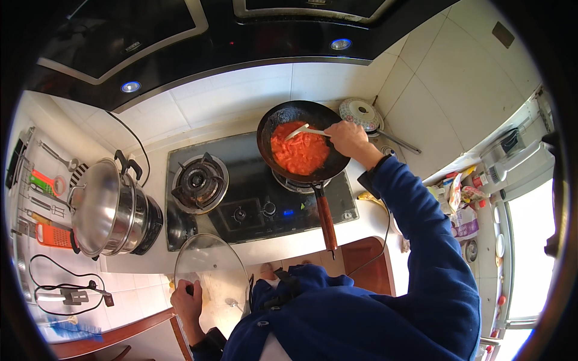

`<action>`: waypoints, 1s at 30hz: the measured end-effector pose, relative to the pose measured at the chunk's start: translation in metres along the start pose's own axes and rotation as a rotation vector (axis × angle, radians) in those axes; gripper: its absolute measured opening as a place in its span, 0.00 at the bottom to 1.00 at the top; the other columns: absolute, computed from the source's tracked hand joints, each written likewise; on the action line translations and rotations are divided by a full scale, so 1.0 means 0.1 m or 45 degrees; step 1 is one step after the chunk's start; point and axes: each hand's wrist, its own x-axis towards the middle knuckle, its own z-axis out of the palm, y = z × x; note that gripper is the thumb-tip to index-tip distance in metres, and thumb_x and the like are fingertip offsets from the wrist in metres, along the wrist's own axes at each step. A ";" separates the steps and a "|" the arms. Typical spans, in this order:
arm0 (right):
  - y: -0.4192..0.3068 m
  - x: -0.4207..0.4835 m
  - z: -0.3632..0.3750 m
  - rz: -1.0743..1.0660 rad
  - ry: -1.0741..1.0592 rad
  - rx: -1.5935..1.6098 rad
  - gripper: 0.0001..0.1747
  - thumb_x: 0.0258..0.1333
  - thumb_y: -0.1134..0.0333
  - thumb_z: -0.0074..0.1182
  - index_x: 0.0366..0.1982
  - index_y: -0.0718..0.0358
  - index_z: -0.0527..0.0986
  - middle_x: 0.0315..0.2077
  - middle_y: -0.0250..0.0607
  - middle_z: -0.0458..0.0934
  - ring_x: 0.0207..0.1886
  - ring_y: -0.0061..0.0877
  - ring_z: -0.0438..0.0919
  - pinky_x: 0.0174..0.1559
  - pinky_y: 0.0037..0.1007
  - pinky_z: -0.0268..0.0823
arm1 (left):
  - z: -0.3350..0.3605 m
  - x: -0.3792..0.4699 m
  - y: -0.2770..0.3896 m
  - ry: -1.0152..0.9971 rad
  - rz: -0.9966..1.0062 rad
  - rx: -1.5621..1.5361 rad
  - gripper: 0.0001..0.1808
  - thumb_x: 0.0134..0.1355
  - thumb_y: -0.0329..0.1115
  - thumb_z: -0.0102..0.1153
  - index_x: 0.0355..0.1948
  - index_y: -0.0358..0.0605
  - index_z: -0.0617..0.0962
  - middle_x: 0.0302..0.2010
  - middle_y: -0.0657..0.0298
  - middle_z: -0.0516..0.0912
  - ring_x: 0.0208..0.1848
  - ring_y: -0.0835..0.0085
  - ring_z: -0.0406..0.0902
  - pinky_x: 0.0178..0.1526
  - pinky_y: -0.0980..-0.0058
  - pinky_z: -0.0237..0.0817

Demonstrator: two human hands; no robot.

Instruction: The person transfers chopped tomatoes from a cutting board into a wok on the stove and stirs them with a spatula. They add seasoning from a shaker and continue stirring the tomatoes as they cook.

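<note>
My right hand [350, 137] grips the handle of a pale spatula [299, 131], whose head rests in a chunky red sauce [300, 153] that looks like cooked tomato. The sauce sits in a black wok [282, 116] on the right burner of the gas stove [253, 158]. The wok's wooden handle [323, 219] points toward me over the counter edge, with no hand on it. Low at the left, my left hand [189, 295] holds a clear glass lid [211, 252] by its dark knob, in front of the counter.
A bare left burner [200, 184] lies beside the wok. Further left stands a large steel steamer pot [106, 207]. A floral lidded pot [360, 113] is behind the wok at right. Utensils, including an orange grater [53, 235], hang on the left wall. The range hood [271, 40] overhangs the stove.
</note>
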 end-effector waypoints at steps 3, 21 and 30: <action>-0.06 0.02 -0.06 -0.004 -0.054 0.106 0.14 0.55 0.67 0.48 0.42 0.51 0.79 0.39 0.42 0.81 0.43 0.39 0.81 0.42 0.39 0.74 | 0.01 0.00 0.01 0.010 0.018 0.005 0.13 0.54 0.41 0.63 0.23 0.44 0.74 0.17 0.56 0.77 0.21 0.53 0.76 0.26 0.60 0.65; 0.37 -0.66 -0.60 -0.240 -0.265 0.053 0.14 0.49 0.70 0.54 0.40 0.52 0.81 0.33 0.39 0.82 0.41 0.38 0.80 0.41 0.38 0.72 | 0.07 0.16 0.15 0.021 0.147 -0.010 0.14 0.54 0.42 0.63 0.23 0.44 0.74 0.16 0.57 0.76 0.20 0.55 0.75 0.25 0.62 0.63; 0.30 -0.60 -0.70 -0.205 -0.341 -0.039 0.15 0.48 0.70 0.57 0.40 0.51 0.81 0.35 0.38 0.82 0.42 0.35 0.80 0.42 0.38 0.72 | 0.03 0.13 0.09 0.011 0.086 0.017 0.14 0.54 0.41 0.63 0.23 0.44 0.74 0.16 0.57 0.77 0.20 0.54 0.75 0.25 0.62 0.64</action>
